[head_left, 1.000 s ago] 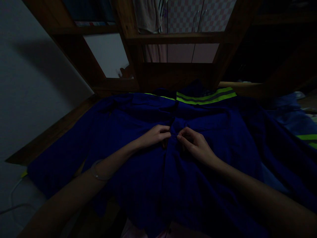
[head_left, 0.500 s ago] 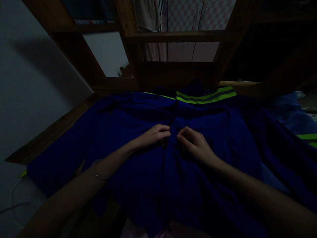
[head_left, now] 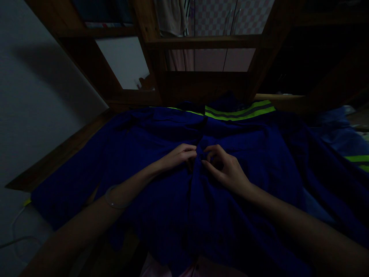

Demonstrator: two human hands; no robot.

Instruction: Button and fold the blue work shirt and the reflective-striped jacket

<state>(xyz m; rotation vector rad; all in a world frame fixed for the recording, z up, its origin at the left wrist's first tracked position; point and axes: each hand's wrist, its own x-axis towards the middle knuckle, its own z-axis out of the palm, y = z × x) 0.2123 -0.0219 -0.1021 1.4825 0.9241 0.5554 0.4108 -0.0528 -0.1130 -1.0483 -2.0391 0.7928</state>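
Jacket [head_left: 170, 200], one, deep blue; lay spread out before the person, its sleeves running off to both sides, its cloth creased about the middle; strip [head_left: 240, 114], yellow-green with a grey band, along the jacket's far edge, right of centre, a thinner length showing left of it; front edge [head_left: 190, 204], running down the middle between the hands; left hand [head_left: 179, 156], at that edge, thumb and forefinger closed on the jacket's cloth; right hand [head_left: 227, 167], just beside, touching the front, thumb and forefinger bent toward each other with tips slightly apart; whether cloth or a button was gripped there, too dark to tell; bangle [head_left: 113, 207], one, pale and clear, around the left forearm; pink cloth [head_left: 210, 269], at the near edge, below the jacket; blue garment [head_left: 336, 129], lighter, with yellow-green bands, near the right sleeve; cable [head_left: 17, 239], pale, looped at lower left; wall [head_left: 34, 100], pale, at left; wooden frame [head_left: 204, 42], beyond the jacket; through its gaps, a hanging towel [head_left: 171, 17] and a cupboard [head_left: 215, 17], chequered above and plain below, with two handles.
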